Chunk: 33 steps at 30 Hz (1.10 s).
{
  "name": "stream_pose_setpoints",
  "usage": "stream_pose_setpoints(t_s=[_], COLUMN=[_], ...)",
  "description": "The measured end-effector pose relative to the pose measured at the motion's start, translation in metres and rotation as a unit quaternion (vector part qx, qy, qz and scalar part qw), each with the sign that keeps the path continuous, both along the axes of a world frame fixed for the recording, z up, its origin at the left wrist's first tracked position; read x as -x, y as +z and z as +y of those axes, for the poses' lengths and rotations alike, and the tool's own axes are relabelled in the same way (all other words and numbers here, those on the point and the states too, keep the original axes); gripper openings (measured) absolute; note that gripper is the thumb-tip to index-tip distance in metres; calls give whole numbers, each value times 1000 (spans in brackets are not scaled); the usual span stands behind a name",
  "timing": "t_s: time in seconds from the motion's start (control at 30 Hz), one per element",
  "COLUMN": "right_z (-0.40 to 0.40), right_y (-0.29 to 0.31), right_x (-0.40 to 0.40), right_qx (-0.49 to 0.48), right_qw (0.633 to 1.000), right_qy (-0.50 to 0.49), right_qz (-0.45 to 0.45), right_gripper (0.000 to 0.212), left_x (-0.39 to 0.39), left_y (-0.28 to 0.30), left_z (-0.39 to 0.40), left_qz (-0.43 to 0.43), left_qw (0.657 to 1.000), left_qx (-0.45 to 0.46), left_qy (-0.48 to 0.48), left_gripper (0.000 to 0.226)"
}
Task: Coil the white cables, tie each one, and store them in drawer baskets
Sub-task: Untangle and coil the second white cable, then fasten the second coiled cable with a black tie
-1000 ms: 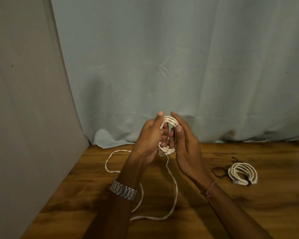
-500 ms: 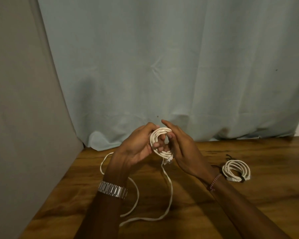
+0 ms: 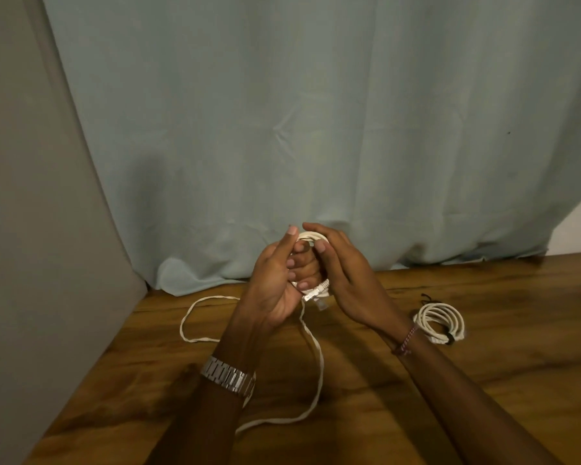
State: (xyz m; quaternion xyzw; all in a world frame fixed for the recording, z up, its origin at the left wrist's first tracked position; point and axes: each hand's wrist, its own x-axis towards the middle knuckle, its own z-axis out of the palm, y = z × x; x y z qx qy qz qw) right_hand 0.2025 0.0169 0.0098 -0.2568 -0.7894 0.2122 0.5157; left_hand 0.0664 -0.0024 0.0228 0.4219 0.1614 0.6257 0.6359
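Note:
A white cable coil (image 3: 311,237) is held up above the wooden table (image 3: 483,380) between both hands. My left hand (image 3: 275,280) grips the coil's left side, index finger raised. My right hand (image 3: 342,273) has its fingers curled through the coil's middle and its thumb on the rim. The coil's plug end (image 3: 316,293) sticks out below the hands. The loose tail of this cable (image 3: 317,374) hangs down and loops across the table to the left. A second white coil (image 3: 441,322), bound with a dark tie, lies on the table to the right.
A pale blue curtain (image 3: 316,129) hangs right behind the table. A grey fabric panel (image 3: 31,229) closes off the left side. A thin dark tie (image 3: 426,298) lies beside the bound coil. No drawer or basket is in view.
The hands turned the coil and brought it back up to about the height of a second ago. The loose tail on the table looks shorter.

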Motion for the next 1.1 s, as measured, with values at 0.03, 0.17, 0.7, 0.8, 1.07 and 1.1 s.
stream_pose_setpoints(t_s=[0.03,0.17,0.7,0.8,1.07,1.1], right_z=[0,-7,70,69,56,50], right_y=[-2,-9,-118,-126,-127,-120], right_x=[-2,-19,-117,-111,-102,-99], right_qx=[-5,20,165,127,159,162], right_qw=[1000,1000,862,862,953,965], right_qy=[-1,7,-306,-329,-215,-187], right_qz=[-1,3,-369,-364,-138,-91], right_gripper=[37,38,19,17,15,13], left_x=[0,0,-35,-39,-40,-38], left_y=[-1,-6,-10,-13,-23,-24], left_z=[1,5,11,13,18,19], left_qz=[12,51,112,126,137,138], left_qw=[1000,998,989,986,981,980], left_qx=[1,0,0,2,13,16], left_qy=[12,45,92,105,136,144], left_gripper=[39,36,39,39,40,40])
